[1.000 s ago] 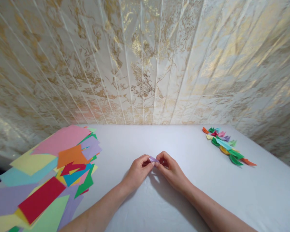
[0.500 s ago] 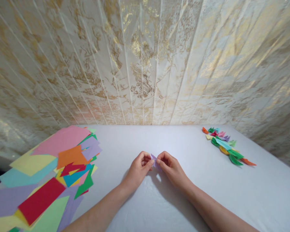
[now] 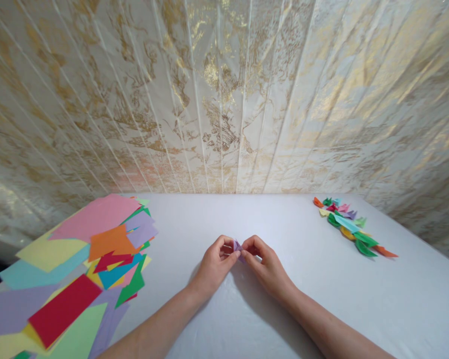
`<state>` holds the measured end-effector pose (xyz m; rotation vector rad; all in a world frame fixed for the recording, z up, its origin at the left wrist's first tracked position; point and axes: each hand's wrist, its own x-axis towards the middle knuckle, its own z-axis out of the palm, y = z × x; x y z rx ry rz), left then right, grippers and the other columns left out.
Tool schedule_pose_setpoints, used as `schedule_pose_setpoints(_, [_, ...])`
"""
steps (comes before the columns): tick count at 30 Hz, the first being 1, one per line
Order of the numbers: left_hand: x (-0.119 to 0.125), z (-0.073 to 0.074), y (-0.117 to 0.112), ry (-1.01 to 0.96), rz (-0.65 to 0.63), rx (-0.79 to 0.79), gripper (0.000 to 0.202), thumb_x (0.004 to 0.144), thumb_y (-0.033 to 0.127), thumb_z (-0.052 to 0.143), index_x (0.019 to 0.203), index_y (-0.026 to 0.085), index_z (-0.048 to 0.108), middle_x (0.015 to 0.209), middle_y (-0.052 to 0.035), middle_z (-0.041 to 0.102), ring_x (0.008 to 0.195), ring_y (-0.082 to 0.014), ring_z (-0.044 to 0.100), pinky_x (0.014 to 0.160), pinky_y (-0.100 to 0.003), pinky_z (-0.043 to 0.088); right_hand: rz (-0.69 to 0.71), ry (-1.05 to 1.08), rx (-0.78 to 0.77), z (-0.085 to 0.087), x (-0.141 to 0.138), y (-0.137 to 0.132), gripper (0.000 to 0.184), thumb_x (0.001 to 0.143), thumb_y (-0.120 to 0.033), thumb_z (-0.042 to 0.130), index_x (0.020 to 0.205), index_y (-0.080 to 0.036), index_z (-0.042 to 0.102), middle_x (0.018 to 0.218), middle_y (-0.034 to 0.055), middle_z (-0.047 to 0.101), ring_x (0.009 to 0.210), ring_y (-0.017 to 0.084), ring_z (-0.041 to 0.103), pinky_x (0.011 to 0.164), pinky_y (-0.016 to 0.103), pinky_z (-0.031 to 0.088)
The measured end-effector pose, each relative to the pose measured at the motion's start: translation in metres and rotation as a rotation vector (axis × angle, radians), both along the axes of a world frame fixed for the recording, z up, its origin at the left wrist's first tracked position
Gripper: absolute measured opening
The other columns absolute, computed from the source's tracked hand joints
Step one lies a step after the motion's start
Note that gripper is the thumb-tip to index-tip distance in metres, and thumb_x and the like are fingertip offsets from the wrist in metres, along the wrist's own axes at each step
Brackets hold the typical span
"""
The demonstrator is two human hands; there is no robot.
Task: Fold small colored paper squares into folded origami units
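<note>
A small folded purple paper piece [image 3: 238, 246] sits pinched between both my hands just above the white table [image 3: 284, 299], near its middle. My left hand [image 3: 215, 264] grips its left side with thumb and fingers closed. My right hand [image 3: 264, 264] pinches its right side the same way. Most of the paper is hidden by my fingertips.
A loose heap of coloured paper sheets [image 3: 71, 269] covers the table's left side. A row of small folded paper pieces [image 3: 349, 227] lies at the back right. A cream and gold patterned curtain [image 3: 224, 99] hangs behind the table.
The purple piece has been folded smaller and turned between my fingertips; my hands have drawn closer together. Nothing else moved.
</note>
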<state>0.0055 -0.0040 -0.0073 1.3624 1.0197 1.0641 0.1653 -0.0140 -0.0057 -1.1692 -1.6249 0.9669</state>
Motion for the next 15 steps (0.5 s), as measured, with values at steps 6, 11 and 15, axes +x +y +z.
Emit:
schedule_pose_setpoints(6, [0.0000, -0.0005, 0.0003, 0.024, 0.018, 0.037, 0.010, 0.077, 0.025, 0.062, 0.083, 0.019, 0.056, 0.083, 0.0003, 0.063, 0.081, -0.0152, 0.061, 0.078, -0.028, 0.048, 0.007, -0.015, 0.012, 0.0014, -0.0007, -0.0013, 0.007, 0.086, -0.024, 0.052, 0.084, -0.021, 0.058, 0.082, 0.0018, 0.063, 0.077, 0.017, 0.058, 0.073, 0.030, 0.047])
schedule_pose_setpoints(11, [-0.0004, -0.0015, 0.0004, 0.028, 0.021, 0.039, 0.009, 0.079, 0.025, 0.061, 0.079, 0.019, 0.055, 0.080, 0.0013, 0.060, 0.078, -0.0144, 0.059, 0.077, -0.026, 0.047, -0.020, -0.024, 0.022, -0.0009, -0.0011, -0.0006, 0.004, 0.086, -0.022, 0.053, 0.087, -0.022, 0.056, 0.083, 0.0016, 0.062, 0.078, 0.017, 0.058, 0.074, 0.031, 0.047])
schedule_pose_setpoints(15, [-0.0006, -0.0042, 0.0007, 0.044, 0.022, 0.066, 0.009, 0.082, 0.027, 0.060, 0.080, 0.019, 0.056, 0.081, 0.0006, 0.061, 0.078, -0.0144, 0.059, 0.076, -0.026, 0.047, -0.040, -0.046, 0.038, -0.0036, -0.0013, -0.0003, 0.016, 0.085, -0.020, 0.054, 0.100, -0.023, 0.055, 0.081, 0.0001, 0.061, 0.076, 0.017, 0.058, 0.074, 0.031, 0.048])
